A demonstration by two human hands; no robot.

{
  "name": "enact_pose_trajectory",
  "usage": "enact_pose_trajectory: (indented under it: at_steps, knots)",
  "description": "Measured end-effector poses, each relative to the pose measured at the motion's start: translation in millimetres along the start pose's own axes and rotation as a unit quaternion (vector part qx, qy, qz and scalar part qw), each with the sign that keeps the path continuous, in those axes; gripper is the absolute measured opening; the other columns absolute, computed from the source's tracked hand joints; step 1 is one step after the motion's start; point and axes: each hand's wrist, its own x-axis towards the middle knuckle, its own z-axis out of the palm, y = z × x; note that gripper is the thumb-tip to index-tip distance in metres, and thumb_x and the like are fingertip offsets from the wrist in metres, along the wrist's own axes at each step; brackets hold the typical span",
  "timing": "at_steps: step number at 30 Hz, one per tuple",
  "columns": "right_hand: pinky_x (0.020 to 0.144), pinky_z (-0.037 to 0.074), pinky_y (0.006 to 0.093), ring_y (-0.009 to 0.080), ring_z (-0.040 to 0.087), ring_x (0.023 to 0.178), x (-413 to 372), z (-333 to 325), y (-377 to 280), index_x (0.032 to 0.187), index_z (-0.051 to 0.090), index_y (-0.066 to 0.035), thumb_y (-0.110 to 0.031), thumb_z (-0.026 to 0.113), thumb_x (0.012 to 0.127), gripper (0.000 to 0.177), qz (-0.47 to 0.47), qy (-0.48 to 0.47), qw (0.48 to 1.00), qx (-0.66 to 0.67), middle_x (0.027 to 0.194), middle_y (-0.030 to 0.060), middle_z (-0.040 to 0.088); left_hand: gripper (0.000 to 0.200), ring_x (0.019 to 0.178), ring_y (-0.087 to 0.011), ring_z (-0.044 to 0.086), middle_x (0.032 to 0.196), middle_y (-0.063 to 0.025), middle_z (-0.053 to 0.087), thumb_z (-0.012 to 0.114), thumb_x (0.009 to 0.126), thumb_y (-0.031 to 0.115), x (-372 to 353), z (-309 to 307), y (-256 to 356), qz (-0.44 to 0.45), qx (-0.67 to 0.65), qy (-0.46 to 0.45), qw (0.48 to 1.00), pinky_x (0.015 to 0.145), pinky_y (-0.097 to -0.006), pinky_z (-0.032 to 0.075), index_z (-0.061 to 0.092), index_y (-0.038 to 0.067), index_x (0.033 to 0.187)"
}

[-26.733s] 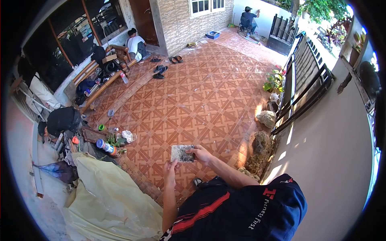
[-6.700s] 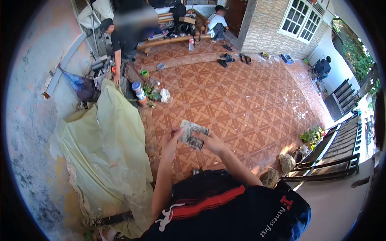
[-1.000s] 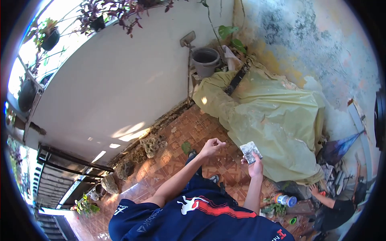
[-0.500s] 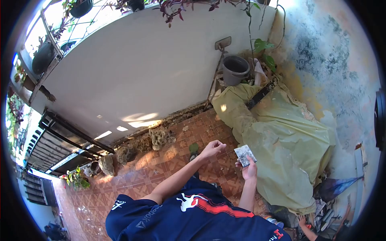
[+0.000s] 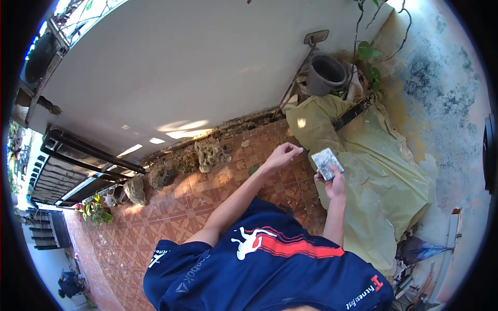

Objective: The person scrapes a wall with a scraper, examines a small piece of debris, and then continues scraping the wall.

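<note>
Fingers [image 5: 318, 177] pinch block [image 5: 323, 160], long axis forward-left.

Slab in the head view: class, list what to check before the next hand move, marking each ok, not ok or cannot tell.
1. Right hand gripping the slab: ok, thumb across its face.
2. Left hand also on the slab: not ok, held apart.
3. Left fingers empty: cannot tell, curled together.
4. Slab's visible face free of marks: not ok, mottled grey.
5. Slab's underside clean: cannot tell, hidden.
</note>
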Motion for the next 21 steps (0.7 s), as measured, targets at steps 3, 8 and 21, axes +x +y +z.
enact_pose_trajectory:
  at_steps: [3,8,21]
  knots:
    - [0.059,0.056,0.0363,0.0264,0.068,0.068,22.8,34.7,-3.3,0.111,0.057,0.002,-0.024,0.052,0.093,0.032,0.008,0.000,1.000,-0.022,0.086,0.0166,0.068,0.045,0.074,-0.0076,0.051,0.085,0.0003,0.059,0.068,0.086,0.045,22.4,-25.4,1.0,-0.001,0.002,-0.014,1.000,0.066,-0.0239,0.043,0.064,0.003,0.103]
    - [0.057,0.056,0.0356,0.0264,0.068,0.066,36.4,75.2,10.6,0.114,0.056,0.002,-0.023,0.052,0.093,0.034,0.021,-0.018,0.999,-0.025,0.085,0.0166,0.068,0.047,0.084,-0.0071,0.054,0.091,-0.0005,0.061,0.068,0.086,0.047,27.6,-46.0,-5.2,-0.009,0.023,-0.069,0.997,0.069,-0.0232,0.044,0.065,0.004,0.104]
    - [0.055,0.056,0.0335,0.0258,0.068,0.065,75.1,113.3,19.5,0.111,0.056,0.002,-0.020,0.052,0.093,0.028,0.047,-0.050,0.998,-0.017,0.085,0.0151,0.068,0.023,0.072,-0.0044,0.050,0.080,0.0037,0.059,0.072,0.087,0.025,39.5,-73.6,4.6,0.003,-0.028,-0.044,0.999,0.065,-0.0223,0.040,0.062,0.005,0.092]
